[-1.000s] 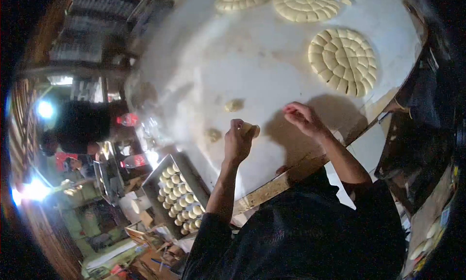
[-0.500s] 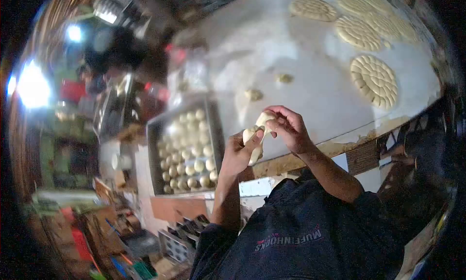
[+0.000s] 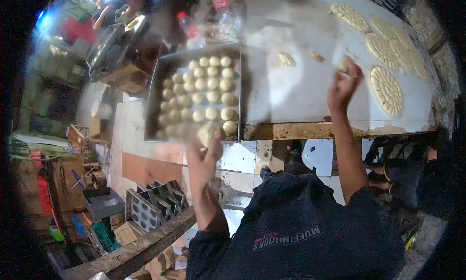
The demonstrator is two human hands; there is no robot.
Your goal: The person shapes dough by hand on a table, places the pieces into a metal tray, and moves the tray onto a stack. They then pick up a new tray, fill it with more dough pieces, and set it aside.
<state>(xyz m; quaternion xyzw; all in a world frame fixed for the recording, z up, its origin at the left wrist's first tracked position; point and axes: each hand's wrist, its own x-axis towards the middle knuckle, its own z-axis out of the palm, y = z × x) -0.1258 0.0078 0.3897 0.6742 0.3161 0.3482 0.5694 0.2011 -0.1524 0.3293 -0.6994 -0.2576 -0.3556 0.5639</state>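
My left hand, blurred by motion, grips a pale lump of dough at the near edge of a metal tray. Rows of round dough balls fill much of that tray. Out over the white worktop, my right hand is closed, and a small pale bit of dough shows at its fingertips, smeared by movement. Two small dough scraps, one of them a flattened scrap, lie on the worktop left of my right hand.
Scored flat dough rounds lie at the worktop's right, the nearest round close to the front edge. Plastic bottles with red caps stand behind the tray. Metal moulds and a wooden beam are at lower left. Another person appears far left.
My hands were together on one stretched dough piece and are now apart. The left has moved left to the tray with a lump; the right has moved right over the worktop. The view has turned.
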